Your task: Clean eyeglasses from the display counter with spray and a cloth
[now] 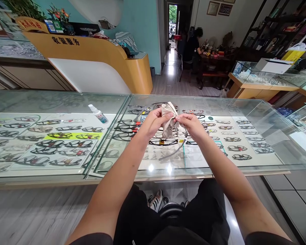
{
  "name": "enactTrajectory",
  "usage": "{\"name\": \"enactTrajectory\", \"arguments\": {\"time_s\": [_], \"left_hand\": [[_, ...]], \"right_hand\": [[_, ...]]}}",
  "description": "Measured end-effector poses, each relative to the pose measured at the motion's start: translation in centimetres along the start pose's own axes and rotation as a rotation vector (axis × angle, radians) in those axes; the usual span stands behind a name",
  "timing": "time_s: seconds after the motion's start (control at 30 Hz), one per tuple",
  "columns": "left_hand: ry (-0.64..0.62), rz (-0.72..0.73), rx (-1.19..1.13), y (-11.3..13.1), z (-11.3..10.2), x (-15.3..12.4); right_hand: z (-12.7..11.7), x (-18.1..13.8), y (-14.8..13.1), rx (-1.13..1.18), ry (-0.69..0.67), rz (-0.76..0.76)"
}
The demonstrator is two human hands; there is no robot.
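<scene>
My left hand (154, 120) is closed on a beige cloth (167, 127) with a zigzag edge, held up over the glass display case (142, 172). Close beside it, my right hand (191, 124) pinches a pair of eyeglasses, whose grey temple (173, 154) hangs down below the fingers. The cloth covers much of the lens area, so most of the frame is hidden. A white spray bottle (98, 114) with a blue and red label rests on the glass to the left of my hands.
Rows of eyeglasses (51, 143) lie inside the case under the glass. Behind it stands a yellow-brown counter (91, 51). A person (192, 46) sits at a dark table at the back, right of a doorway. Another display case (262, 80) stands at the right.
</scene>
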State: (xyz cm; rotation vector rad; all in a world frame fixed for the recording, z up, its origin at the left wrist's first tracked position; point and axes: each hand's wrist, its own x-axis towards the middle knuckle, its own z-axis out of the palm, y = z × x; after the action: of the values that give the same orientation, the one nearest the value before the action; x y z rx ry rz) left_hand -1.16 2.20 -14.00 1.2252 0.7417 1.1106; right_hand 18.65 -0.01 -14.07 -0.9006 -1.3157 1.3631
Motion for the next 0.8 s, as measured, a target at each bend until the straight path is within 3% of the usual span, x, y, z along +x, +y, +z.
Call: {"name": "enactTrajectory", "arguments": {"time_s": [0.23,0.6,0.67,0.8], "left_hand": [[-0.028,-0.001,0.026,0.4,-0.2,0.1],[0.157,0.164,0.155,-0.5,1.0,-0.1],[0.119,0.148,0.145,-0.3,0.7,-0.1],[-0.086,0.048,0.091,0.9,-0.4,-0.2]], "right_hand": [[-0.3,0.1,0.0,0.001,-0.035,0.025],[0.1,-0.1,0.0,0.015,-0.076,0.031],[0.5,-0.3,-0.3,0.020,-0.043,0.020],[1.2,-0.7,-1.1,0.050,0.057,0.050]]}}
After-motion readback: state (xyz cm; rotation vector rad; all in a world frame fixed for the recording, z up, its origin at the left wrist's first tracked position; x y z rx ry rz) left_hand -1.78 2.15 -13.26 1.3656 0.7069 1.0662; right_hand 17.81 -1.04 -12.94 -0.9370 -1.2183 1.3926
